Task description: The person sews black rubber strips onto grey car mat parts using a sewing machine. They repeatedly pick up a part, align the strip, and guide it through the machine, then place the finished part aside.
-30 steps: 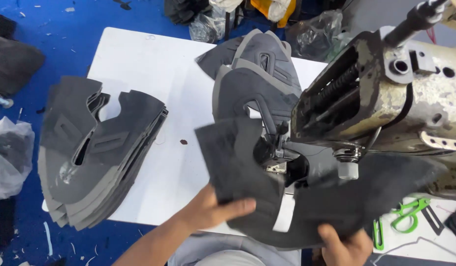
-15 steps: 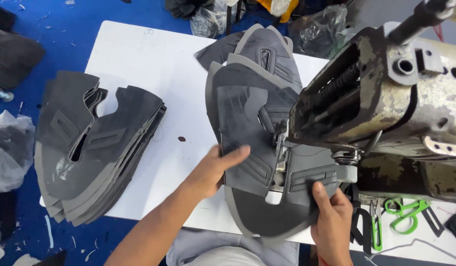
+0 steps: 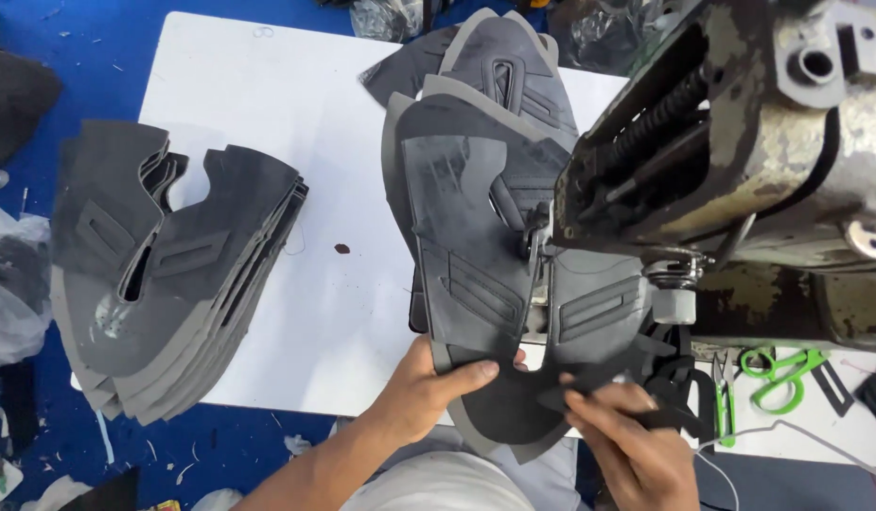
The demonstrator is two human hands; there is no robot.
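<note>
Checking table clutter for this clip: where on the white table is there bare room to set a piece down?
The white table is bare between the stack of grey shoe-upper pieces and the piece under the sewing machine, and along the far left edge. It is crowded at the needle, where the left hand and right hand hold the grey upper.

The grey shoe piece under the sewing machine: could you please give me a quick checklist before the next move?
1. Left hand grips the near edge of the shoe piece: ok.
2. Right hand pinches the near edge: ok.
3. Piece lies flat under the presser foot: ok.
4. Fingers away from the needle: ok.
5. Needle threaded: cannot tell.
6. Green scissors off the piece: ok.
</note>
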